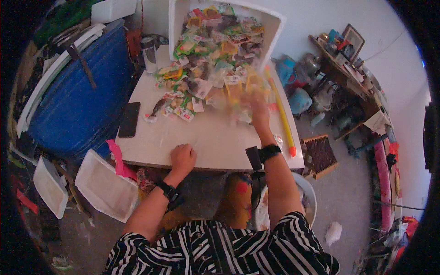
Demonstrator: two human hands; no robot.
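Note:
A large heap of small packaged packets (206, 59), with green, yellow and clear wrapping, spills out of a tipped white foam box (273, 34) onto the pale table (160, 137). My right hand (257, 107) reaches into the right side of the heap, next to yellow-and-clear packets. Motion smears its fingers, so what it holds does not show. Resting on the table's near edge, my left hand (184, 158) is curled into a fist, apart from the packets, with nothing visible in it. A few packets lie loose at the heap's front left.
A black phone (129, 120) lies on the table's left side, behind it a clear bottle (149, 55). A yellow tube with an orange end (286, 123) runs along the right edge. Below stands a white bucket (311, 195). Left are foam trays (107, 188) and a blue tub (82, 101).

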